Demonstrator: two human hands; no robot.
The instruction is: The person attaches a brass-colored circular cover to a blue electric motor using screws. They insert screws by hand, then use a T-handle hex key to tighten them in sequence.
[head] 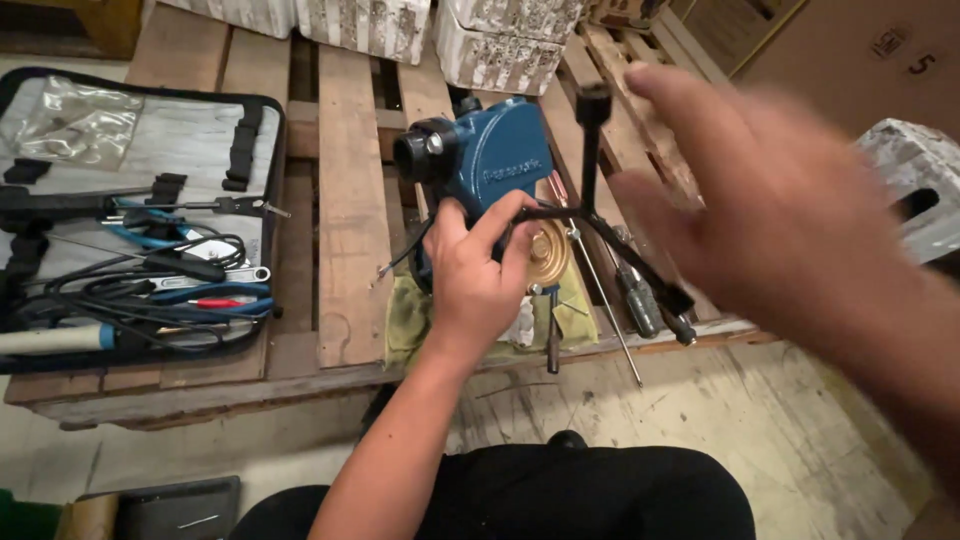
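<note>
Now: left hand (478, 275) fingers gripping blue pump (490, 165) w/ black puller (600, 215); right hand (790, 220) blurred, fingers spread

Pump housing (497, 158) was blue with a black inlet; brass-coloured disc (548, 252) under a black puller (600, 205). Rag (408, 315) beneath was olive-yellow. Pallet (350, 200) was bare brown wood. Tool bag (130, 140) was grey inside with black trim, holding blue-handled pliers (150, 232) and black cables (130, 300)
</note>
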